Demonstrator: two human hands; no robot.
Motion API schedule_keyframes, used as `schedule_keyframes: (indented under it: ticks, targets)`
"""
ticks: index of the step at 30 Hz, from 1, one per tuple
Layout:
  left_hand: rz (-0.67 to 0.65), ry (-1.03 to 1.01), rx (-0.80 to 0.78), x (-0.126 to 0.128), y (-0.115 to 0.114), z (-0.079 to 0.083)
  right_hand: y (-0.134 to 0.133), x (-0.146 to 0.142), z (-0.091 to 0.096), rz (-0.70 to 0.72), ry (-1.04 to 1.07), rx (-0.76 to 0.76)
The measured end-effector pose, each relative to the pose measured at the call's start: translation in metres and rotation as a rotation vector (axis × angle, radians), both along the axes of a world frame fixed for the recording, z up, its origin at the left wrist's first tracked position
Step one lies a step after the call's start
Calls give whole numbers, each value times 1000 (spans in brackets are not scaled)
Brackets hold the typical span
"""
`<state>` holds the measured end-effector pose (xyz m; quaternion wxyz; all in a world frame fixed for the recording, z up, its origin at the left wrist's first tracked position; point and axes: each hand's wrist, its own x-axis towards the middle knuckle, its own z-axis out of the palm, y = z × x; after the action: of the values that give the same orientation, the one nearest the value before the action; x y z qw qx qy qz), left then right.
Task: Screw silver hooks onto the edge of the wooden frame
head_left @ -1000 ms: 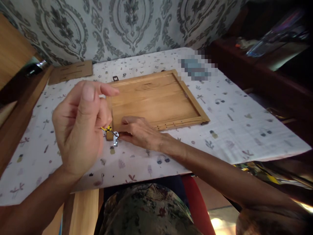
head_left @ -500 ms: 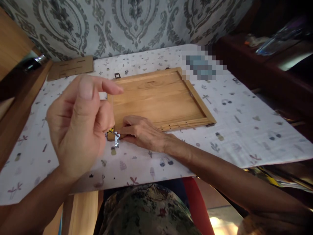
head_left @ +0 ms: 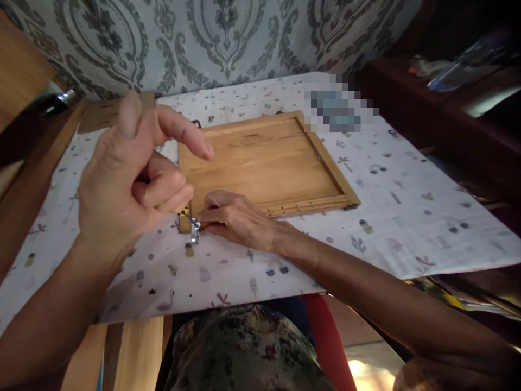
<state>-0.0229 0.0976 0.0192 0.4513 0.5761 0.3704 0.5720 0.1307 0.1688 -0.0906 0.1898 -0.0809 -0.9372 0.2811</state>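
left hand [head_left: 130, 184] curled round small yellow-and-black tool [head_left: 184, 212] | right hand [head_left: 234, 218] pinches small silver metal bracket [head_left: 194, 232] against near corner of flat wooden frame [head_left: 264, 163] on cloth-covered surface [head_left: 391, 222] | bracket fastening looks underway, unfinished

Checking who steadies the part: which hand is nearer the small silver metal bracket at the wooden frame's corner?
Right. The right hand touches the small silver metal bracket with its fingertips; the left hand hovers just up-left, gripping a yellow-handled tool.

Honey-brown frame [head_left: 264, 163]; white motif-printed cloth [head_left: 386, 217]; tool [head_left: 184, 212] perhaps yellow.
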Motion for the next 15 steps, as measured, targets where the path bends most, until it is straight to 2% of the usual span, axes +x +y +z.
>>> schedule_keyframes:
  ticks: [2,5,7,9,11,13,15]
  targets:
    - [-83,0,-14,-4,0,-1,0,0,0,-2,-8,-2]
    - [-66,-30,44,-1,-2,-4,1,0,0,-9,-25,1]
    - [51,-40,100,6,-5,-7,1,0,1,-1,-29,0]
    - [239,-3,122,13,-10,-10,-1,1,2,13,-24,4]
    - [410,35,39,18,-15,-14,-2,1,3,29,-31,25]
    - [474,23,-56,19,-21,-20,-2,1,2,33,-43,70]
    - [516,8,-70,18,-24,-26,0,1,-1,35,-52,99]
